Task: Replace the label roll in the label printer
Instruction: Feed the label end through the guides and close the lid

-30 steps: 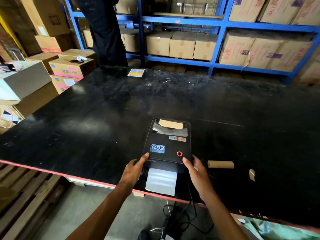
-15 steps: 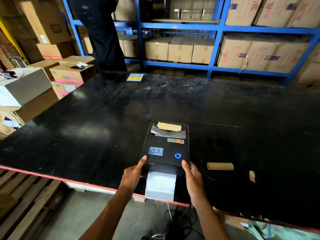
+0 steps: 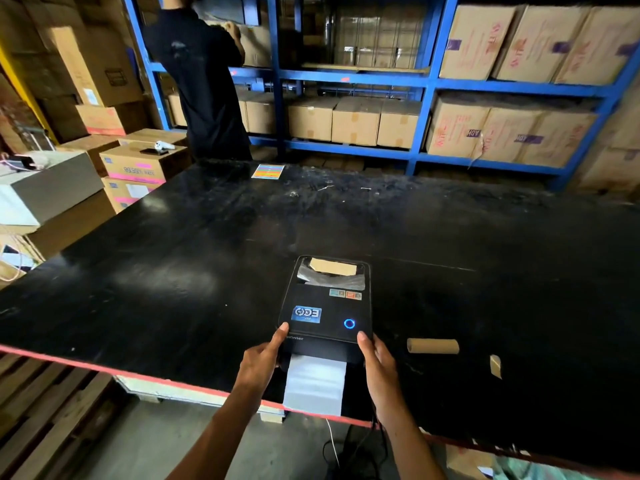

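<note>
From my remote seat I saw the label printer (image 3: 325, 306), a glossy black box with rounded corners, sitting near the front edge of the black bench (image 3: 173, 258). The word "printer" was printed small and pale on its front lip, a blue sticker (image 3: 307, 314) on the lid carried a logo I read roughly as "EOE" (the finer print beneath it was too small), and a ring-shaped button (image 3: 349, 323) glowed blue. Through the clear window at the back of the lid I saw the label roll (image 3: 333, 273), its white paper wound on a brown cardboard core. A strip of blank white labels (image 3: 314, 384) hung out of the front slot and over the red-edged rim of the bench.

The left hand (image 3: 260, 362) gripped the printer's front left corner, thumb laid on the lid; the right hand (image 3: 378, 367) held the front right corner the same way, fingers wrapped down the side.

Just right of the printer lay an empty cardboard tube (image 3: 433, 346), matte brown, and beyond it a small scrap of cardboard (image 3: 495, 366). A multicoloured striped card (image 3: 268, 171) lay at the far edge. A carton (image 3: 138, 167) to the left read "99.99% RATE" above a pink band. Blue steel shelving (image 3: 426, 112) behind held taped brown cartons.
</note>
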A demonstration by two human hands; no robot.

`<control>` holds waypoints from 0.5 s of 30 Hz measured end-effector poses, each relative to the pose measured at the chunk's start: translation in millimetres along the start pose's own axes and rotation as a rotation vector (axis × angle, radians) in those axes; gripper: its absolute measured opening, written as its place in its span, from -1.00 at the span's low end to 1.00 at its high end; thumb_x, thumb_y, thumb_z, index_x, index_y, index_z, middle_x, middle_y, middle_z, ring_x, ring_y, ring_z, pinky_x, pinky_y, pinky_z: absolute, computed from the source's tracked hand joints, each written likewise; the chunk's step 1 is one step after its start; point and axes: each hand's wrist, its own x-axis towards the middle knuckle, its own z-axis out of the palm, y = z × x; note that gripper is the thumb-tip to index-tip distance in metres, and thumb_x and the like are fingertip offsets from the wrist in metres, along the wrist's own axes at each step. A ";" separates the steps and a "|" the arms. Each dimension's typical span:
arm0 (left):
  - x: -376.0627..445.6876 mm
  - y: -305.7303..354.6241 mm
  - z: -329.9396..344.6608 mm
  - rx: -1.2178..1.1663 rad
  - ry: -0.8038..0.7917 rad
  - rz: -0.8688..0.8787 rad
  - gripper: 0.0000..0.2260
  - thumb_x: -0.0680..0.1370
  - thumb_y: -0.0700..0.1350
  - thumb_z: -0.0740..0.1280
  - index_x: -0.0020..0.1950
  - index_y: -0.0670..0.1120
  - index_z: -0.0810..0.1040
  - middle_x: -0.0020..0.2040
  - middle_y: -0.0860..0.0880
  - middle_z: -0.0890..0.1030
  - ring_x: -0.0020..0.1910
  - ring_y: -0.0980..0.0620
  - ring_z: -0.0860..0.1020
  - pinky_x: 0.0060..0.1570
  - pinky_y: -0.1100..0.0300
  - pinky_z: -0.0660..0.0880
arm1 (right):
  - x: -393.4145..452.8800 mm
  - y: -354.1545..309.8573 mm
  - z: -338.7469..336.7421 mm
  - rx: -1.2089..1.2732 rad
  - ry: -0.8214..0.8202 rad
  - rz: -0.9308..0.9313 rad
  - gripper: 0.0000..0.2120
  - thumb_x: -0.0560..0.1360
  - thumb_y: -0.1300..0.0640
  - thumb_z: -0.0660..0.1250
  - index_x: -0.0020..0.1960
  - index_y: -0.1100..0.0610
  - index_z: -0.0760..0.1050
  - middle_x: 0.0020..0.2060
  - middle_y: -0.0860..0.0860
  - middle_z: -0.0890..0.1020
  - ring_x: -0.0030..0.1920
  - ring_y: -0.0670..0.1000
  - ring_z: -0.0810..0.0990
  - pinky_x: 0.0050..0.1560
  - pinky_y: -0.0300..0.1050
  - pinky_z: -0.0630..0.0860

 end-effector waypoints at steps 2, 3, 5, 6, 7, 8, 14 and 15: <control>0.3 -0.3 0.1 0.001 -0.003 0.003 -0.33 0.13 0.51 0.31 -0.25 -0.09 0.67 -0.20 -0.05 0.72 -0.11 -0.11 0.64 0.05 -0.04 0.54 | -0.4 -1.2 -0.4 0.000 0.001 -0.001 -0.80 0.55 0.02 0.24 0.15 0.00 0.52 0.01 -0.13 0.63 -0.01 -0.30 0.57 -0.18 -0.54 0.46; 0.3 -0.4 0.0 0.002 -0.008 0.003 -0.31 0.11 0.52 0.30 -0.24 -0.08 0.66 -0.19 -0.04 0.71 -0.10 -0.10 0.64 0.05 -0.03 0.53 | -0.6 -1.7 -0.6 -0.001 0.001 -0.003 -0.81 0.55 0.02 0.25 0.13 -0.01 0.52 0.00 -0.14 0.63 -0.02 -0.31 0.57 -0.18 -0.54 0.46; -0.2 -0.3 -0.3 0.005 -0.017 0.004 -0.33 0.09 0.53 0.29 -0.25 -0.04 0.64 -0.18 0.00 0.70 -0.09 -0.07 0.63 0.01 0.01 0.51 | -1.2 -2.2 -1.0 -0.004 -0.003 -0.002 -0.81 0.55 0.02 0.25 0.13 -0.02 0.51 0.01 -0.13 0.63 0.01 -0.29 0.56 -0.14 -0.50 0.48; -0.2 -0.5 -0.4 0.006 -0.020 0.004 -0.35 0.09 0.53 0.29 -0.25 -0.02 0.63 -0.19 0.02 0.69 -0.09 -0.06 0.62 0.00 0.02 0.49 | -1.5 -2.5 -1.1 0.000 -0.006 -0.002 -0.81 0.55 0.02 0.25 0.14 -0.02 0.51 0.02 -0.13 0.63 0.03 -0.27 0.56 -0.13 -0.48 0.48; -0.2 -0.3 -0.3 0.007 -0.021 0.002 -0.37 0.10 0.53 0.29 -0.26 -0.02 0.63 -0.19 0.03 0.68 -0.09 -0.05 0.62 0.00 0.03 0.49 | -1.9 -3.0 -1.2 0.004 -0.009 -0.002 -0.80 0.55 0.02 0.24 0.14 -0.02 0.51 0.02 -0.13 0.63 0.04 -0.26 0.55 -0.13 -0.47 0.48; 0.0 -0.3 -0.2 0.008 -0.023 0.003 -0.39 0.13 0.52 0.29 -0.26 -0.01 0.63 -0.19 0.03 0.68 -0.09 -0.05 0.62 0.01 0.01 0.50 | -2.2 -3.4 -1.1 0.007 -0.011 -0.001 -0.80 0.55 0.01 0.25 0.14 -0.03 0.51 0.02 -0.13 0.63 0.05 -0.25 0.55 -0.13 -0.48 0.48; 2.7 -0.6 -0.5 -0.001 -0.038 -0.028 -0.40 0.21 0.46 0.35 -0.22 -0.07 0.69 -0.15 -0.06 0.73 -0.10 -0.09 0.66 0.08 -0.04 0.56 | -3.3 -5.3 -2.2 0.011 -0.028 0.008 -0.81 0.54 0.01 0.25 0.13 -0.02 0.52 -0.01 -0.18 0.63 -0.08 -0.36 0.59 -0.23 -0.55 0.45; 3.3 -0.6 -1.0 0.003 -0.033 -0.032 -0.39 0.20 0.45 0.35 -0.22 -0.09 0.70 -0.15 -0.09 0.73 -0.12 -0.10 0.66 0.07 -0.04 0.57 | -3.4 -5.5 -2.4 0.012 -0.031 0.010 -0.80 0.54 0.01 0.26 0.14 -0.02 0.52 -0.01 -0.18 0.63 -0.08 -0.36 0.59 -0.23 -0.55 0.45</control>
